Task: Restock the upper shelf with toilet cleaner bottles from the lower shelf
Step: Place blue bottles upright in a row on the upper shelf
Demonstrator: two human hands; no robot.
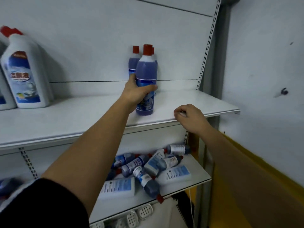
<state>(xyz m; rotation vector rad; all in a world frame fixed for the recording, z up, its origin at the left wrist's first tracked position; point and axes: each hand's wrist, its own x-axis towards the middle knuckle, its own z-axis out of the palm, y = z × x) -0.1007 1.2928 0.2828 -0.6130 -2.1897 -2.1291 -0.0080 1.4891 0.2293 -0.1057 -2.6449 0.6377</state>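
Here the left hand (136, 92) wraps a blue bottle (146, 79), upright on the upper shelf (65, 119) w/ two more behind. Right hand (189, 117), loosely curled, empty, rests on shelf edge, nearer the pile (148, 168) below.

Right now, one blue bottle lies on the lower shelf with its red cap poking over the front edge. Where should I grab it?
Grab that blue bottle around its body, below the red cap, coming down from above and the front. It lies on top of the pile, body exposed; the cap is probably too small to hold well.
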